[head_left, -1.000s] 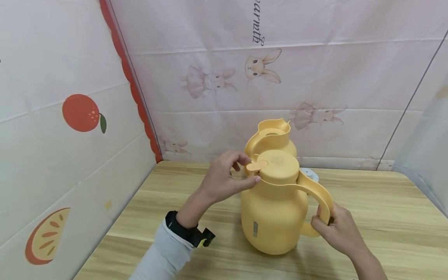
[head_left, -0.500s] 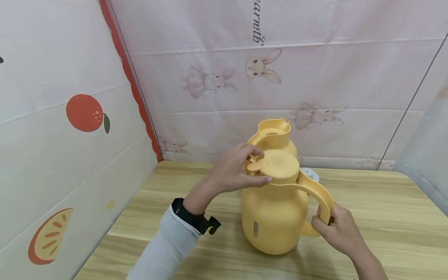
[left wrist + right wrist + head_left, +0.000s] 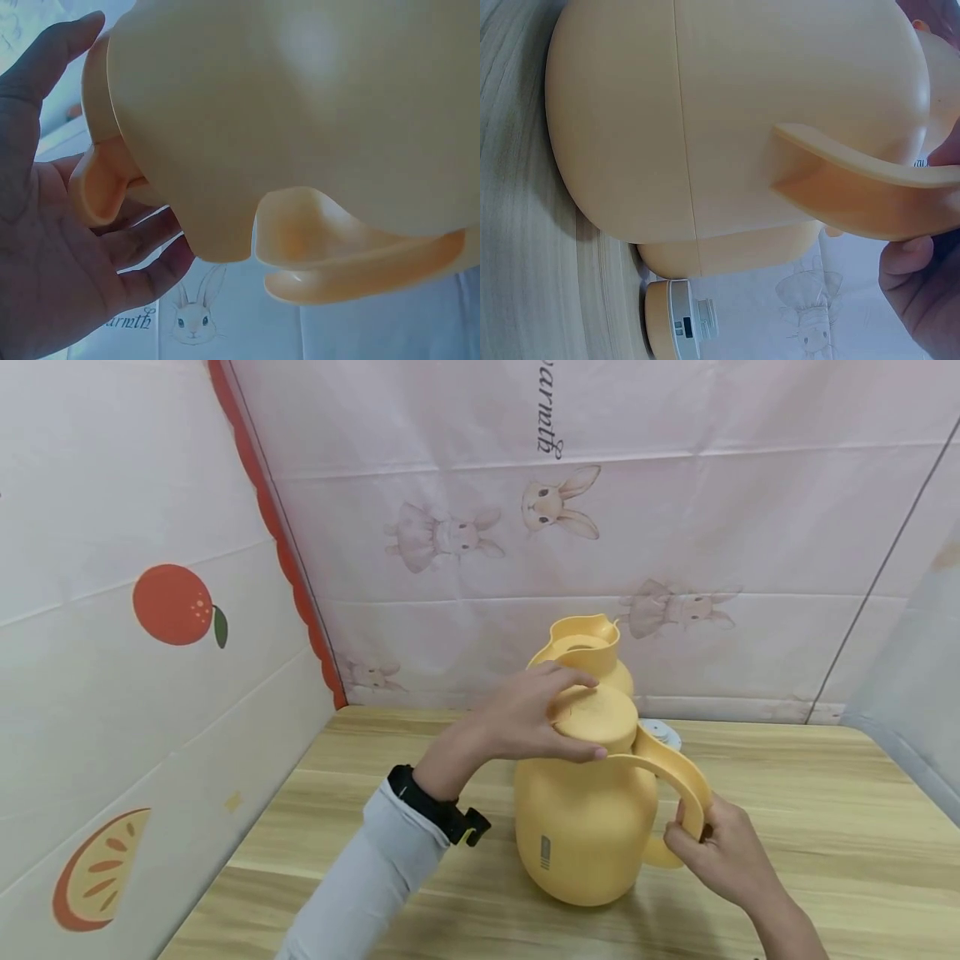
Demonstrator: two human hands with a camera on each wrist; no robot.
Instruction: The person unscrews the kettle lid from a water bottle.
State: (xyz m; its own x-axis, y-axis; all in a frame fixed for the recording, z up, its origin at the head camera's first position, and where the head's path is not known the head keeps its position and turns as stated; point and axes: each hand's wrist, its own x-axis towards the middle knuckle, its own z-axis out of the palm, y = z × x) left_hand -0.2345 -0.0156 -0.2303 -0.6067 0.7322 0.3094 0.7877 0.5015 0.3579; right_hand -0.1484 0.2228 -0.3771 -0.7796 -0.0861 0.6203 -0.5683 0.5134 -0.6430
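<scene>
A yellow thermos jug [image 3: 585, 827] stands upright on the wooden table, its round lid [image 3: 600, 714] on top. My left hand [image 3: 525, 718] spans the lid from the left, thumb along its front side and index finger at the back edge; its palm covers the lid's small tab. In the left wrist view the tab [image 3: 101, 187] lies between thumb and fingers. My right hand [image 3: 723, 852] grips the jug's big handle [image 3: 686, 785] near its lower bend. In the right wrist view the thumb [image 3: 907, 262] presses against the handle's edge.
Behind stands a second yellow jug [image 3: 585, 652] with its spouted top uncovered, partly hidden by the first. Beside it on the right lies a small white-and-yellow round piece [image 3: 676, 319] with a dark little window. Printed cloth walls [image 3: 450, 652] close off the back and left.
My left hand has moved right, from beside the tab to over it and round the lid. The right hand keeps its grip on the handle, and the jug stays in place.
</scene>
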